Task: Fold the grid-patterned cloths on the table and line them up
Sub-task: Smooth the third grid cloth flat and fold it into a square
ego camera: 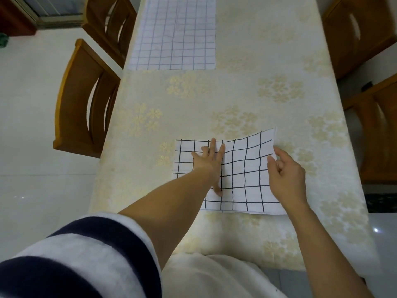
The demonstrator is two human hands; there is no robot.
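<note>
Item 1. Two wooden chairs [81,100] stood along the table's [236,93] left side, on pale floor tiles.

Item 2. My striped sleeve [75,254], dark and white, hung below the table's near edge at its left, with the bare forearm reaching over the table.

Item 3. A far cloth [174,35], white with thin bluish grid lines, lay flat on the table's far left part. Its far end ran out of view.

Item 4. My left hand [209,160] lay flat over the table's near middle. The fingers were straight and spread, and the palm pressed down on the near cloth's left half.

Item 5. The near cloth [245,173], white with a bold black grid, lay on the table's near part, towards its middle. Its left and near edges rested flat on the table, and its far right corner was raised off the table.

Item 6. My right hand [285,175] was at the cloth's right edge, above the table's near right part. Thumb and curled fingers pinched that edge just below the raised corner.

Item 7. Two more wooden chairs [354,33] stood along the table's right side.

Item 8. The table itself bore a cream covering with pale gold flower clusters.
</note>
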